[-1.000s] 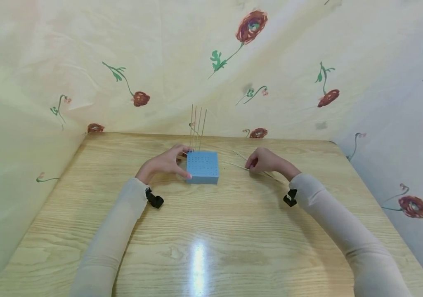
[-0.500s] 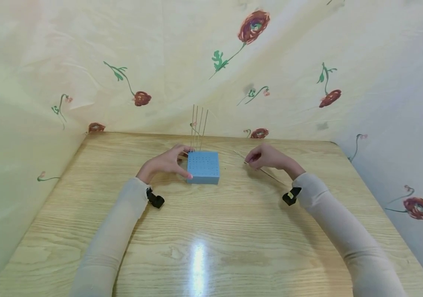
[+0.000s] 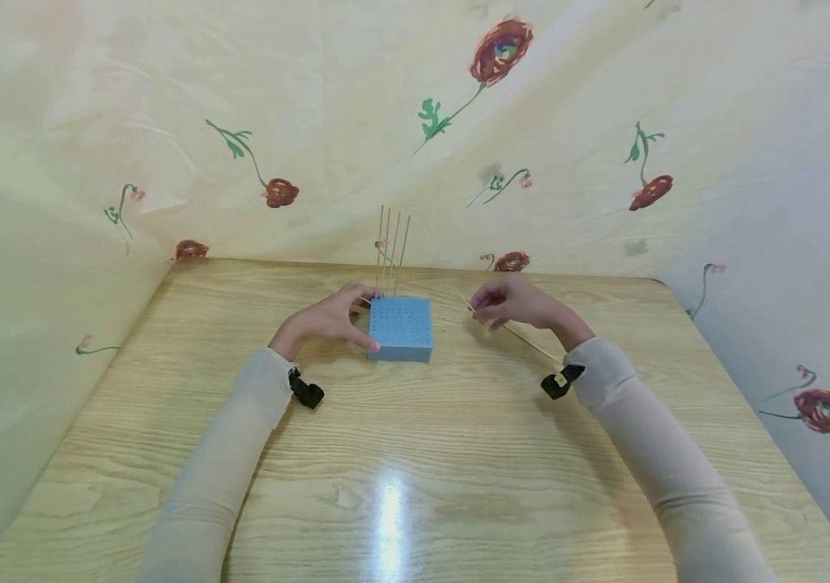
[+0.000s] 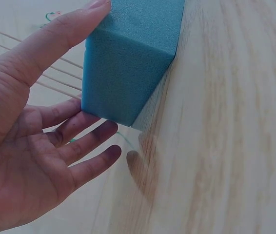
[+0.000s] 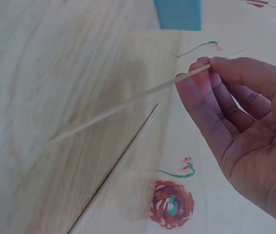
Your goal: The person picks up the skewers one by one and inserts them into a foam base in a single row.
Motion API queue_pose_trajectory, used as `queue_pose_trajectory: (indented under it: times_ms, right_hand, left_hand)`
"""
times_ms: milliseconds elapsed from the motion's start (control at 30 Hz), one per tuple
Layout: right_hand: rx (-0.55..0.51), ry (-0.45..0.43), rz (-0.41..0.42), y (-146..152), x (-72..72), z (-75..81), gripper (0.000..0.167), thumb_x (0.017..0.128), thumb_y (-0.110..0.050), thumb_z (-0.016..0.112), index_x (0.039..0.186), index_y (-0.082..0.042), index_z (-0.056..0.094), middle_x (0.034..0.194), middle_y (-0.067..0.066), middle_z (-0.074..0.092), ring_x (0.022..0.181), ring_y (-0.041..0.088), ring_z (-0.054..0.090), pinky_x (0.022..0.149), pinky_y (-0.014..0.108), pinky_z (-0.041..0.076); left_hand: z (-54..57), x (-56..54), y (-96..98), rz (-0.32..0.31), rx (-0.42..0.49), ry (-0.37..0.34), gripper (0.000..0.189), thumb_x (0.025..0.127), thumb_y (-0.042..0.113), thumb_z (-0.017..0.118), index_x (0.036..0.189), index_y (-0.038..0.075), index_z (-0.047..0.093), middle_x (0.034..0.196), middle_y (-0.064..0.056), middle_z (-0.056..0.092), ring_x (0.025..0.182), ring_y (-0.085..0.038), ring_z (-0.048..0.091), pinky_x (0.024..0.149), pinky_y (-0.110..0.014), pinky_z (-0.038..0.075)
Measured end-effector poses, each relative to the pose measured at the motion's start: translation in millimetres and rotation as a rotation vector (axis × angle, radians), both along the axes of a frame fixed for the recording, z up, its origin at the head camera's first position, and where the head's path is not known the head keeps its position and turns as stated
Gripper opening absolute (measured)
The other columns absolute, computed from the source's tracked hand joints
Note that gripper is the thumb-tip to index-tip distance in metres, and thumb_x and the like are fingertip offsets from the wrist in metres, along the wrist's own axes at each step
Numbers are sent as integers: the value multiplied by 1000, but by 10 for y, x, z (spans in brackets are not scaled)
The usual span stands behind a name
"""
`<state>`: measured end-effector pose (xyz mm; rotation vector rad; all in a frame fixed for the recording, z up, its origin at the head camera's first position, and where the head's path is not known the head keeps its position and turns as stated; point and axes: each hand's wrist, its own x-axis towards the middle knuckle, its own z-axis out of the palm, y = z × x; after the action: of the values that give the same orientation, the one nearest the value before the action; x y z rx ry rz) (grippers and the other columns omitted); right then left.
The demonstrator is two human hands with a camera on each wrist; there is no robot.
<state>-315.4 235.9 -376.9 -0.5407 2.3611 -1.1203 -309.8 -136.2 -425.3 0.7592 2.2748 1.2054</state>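
A blue foam block (image 3: 400, 328) with rows of small holes in its top sits on the table. Several thin wooden sticks (image 3: 404, 243) stand upright along its back left edge. My left hand (image 3: 323, 317) holds the block at its left side, thumb at the front and fingers at the back; in the left wrist view, the lower fingers spread beyond the block (image 4: 123, 73). To the right of the block, my right hand (image 3: 520, 301) pinches one thin wooden stick (image 5: 128, 102) between thumb and fingertips, just above the table.
Another wooden stick (image 5: 116, 165) lies on the table below my right hand. The wood-grain table (image 3: 458, 453) ends at a flower-printed cloth (image 3: 356, 121) behind it, with more cloth at both sides.
My right hand first held a stick pointing left toward the block; it has since moved slightly left and away, turning the stick in its fingers. The left hand has stayed on the block.
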Motion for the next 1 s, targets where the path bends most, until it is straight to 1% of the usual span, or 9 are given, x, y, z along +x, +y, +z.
queue_pose_trajectory:
  times_ms: [167,333,433,600,767,867,1000]
  right_hand:
    - [-37,-11,-2,-39,-13,24,25,102,-2,61,120,15,61,104,21,70,97,38,71,78,38,64]
    - [-75,-24,-20,-64,-25,58,25,102,0,61,121,16,60,105,23,69,97,38,72,79,35,64]
    - [-114,-21,-35,-74,-20,82,24,101,1,61,121,15,61,107,24,69,96,35,73,80,34,64]
    - [-191,15,-62,-98,8,127,22,100,0,63,118,14,64,107,24,71,94,30,74,82,34,64]
    - [-246,46,-97,-106,21,134,25,99,-2,66,118,14,65,103,16,74,94,28,75,84,34,63]
    - [-283,42,-113,-123,26,131,27,98,-2,67,118,15,64,99,10,75,91,23,76,84,33,63]
    - [-308,52,-114,-153,37,120,29,98,-1,68,119,18,63,95,5,75,88,19,75,86,38,63]
  left_hand:
    - [-1,3,3,7,1,-10,97,81,22,90,160,10,35,162,-14,30,147,-37,33,121,-59,32]
    - [5,3,8,8,2,-13,97,81,21,90,159,10,35,162,-14,30,148,-38,33,121,-59,32]
    - [1,5,10,9,1,-13,97,81,20,90,159,9,35,162,-14,30,148,-38,32,121,-60,32]
    - [-5,15,8,13,-1,-16,97,81,21,90,159,10,35,162,-13,30,148,-38,32,121,-60,31]
    - [-11,27,11,14,-7,-11,96,81,22,90,159,12,35,161,-12,30,148,-37,32,121,-59,32]
    - [-11,37,14,14,-4,-7,96,80,21,91,159,12,35,161,-12,31,148,-37,32,122,-59,32]
    - [-13,49,14,15,1,-10,96,80,21,91,159,12,36,160,-12,31,148,-37,32,122,-59,32]
